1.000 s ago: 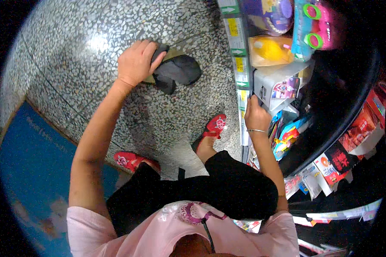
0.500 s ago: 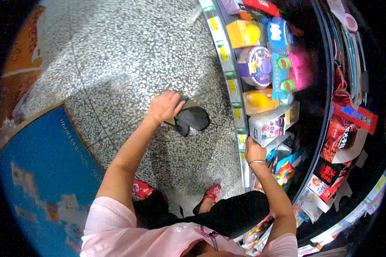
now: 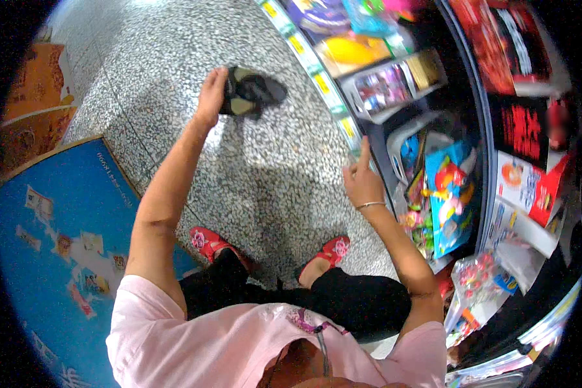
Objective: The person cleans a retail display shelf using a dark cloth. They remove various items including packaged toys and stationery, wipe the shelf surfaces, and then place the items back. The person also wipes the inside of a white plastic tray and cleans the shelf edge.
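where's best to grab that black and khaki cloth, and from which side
Probably by the left edge of the black and khaki cloth, coming from the person's left. The left hand is already at that edge, and the rest bunches away to the right in uneven folds, so a pinch there should avoid the loose part. Its underside is hidden.

Dark bundle (image 3: 262, 89), 11 o'clock: smeared, kind unclear.
Left hand (image 3: 211, 101), 11 o'clock: finger placement unclear.
Right hand (image 3: 365, 183), 3 o'clock: curled fingertips partly hidden.
Purple package (image 3: 318, 18), 12 o'clock: cut by top edge.
Blue board (image 3: 84, 213), 8 o'clock: swallowed by dark rim.
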The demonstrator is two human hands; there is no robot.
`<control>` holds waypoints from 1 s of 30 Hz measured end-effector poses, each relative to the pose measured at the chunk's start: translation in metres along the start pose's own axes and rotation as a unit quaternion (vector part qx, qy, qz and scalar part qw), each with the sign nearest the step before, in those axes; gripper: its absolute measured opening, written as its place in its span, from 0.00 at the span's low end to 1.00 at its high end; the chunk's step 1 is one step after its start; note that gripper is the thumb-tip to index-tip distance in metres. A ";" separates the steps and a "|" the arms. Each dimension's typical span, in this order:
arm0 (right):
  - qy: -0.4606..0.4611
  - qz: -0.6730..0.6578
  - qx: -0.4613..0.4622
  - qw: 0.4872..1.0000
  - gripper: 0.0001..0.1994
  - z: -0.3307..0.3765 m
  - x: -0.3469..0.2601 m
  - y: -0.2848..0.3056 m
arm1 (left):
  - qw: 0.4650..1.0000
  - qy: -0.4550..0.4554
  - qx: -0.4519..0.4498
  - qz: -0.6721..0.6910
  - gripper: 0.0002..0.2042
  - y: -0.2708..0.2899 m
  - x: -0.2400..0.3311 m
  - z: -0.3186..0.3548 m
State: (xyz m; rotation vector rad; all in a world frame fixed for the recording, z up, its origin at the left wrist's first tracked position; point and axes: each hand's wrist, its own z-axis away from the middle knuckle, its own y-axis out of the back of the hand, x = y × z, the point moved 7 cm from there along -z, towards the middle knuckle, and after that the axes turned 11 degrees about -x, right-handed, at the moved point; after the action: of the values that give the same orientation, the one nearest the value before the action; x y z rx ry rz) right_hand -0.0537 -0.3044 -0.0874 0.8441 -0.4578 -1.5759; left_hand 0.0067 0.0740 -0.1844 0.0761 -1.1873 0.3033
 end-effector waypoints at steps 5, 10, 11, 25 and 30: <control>0.149 -0.041 -0.154 0.976 0.21 0.084 0.046 -0.083 | 0.994 -0.072 -0.076 0.031 0.13 -0.090 0.067 -0.006; 0.118 -0.104 -0.211 0.965 0.18 0.107 0.065 -0.128 | 0.953 -0.218 -0.001 -0.209 0.23 -0.162 0.035 0.001; 0.113 -0.133 -0.197 0.965 0.18 0.108 0.066 -0.131 | 0.952 -0.189 0.012 -0.238 0.26 -0.177 0.028 0.018; -0.043 -0.637 -0.011 0.769 0.13 0.120 0.168 -0.194 | 0.884 -0.152 -0.386 -0.213 0.17 -0.349 -0.059 0.247; -0.091 -0.652 -0.007 0.753 0.09 0.148 0.196 -0.235 | 0.912 -0.212 -0.268 -0.225 0.17 -0.310 -0.007 0.221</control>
State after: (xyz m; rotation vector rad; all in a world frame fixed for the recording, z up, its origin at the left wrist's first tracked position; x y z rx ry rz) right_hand -0.3229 -0.4736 -0.2071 1.0614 0.1216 -2.9650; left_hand -0.1101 -0.2721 -0.0768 -0.0697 -1.6046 -0.4762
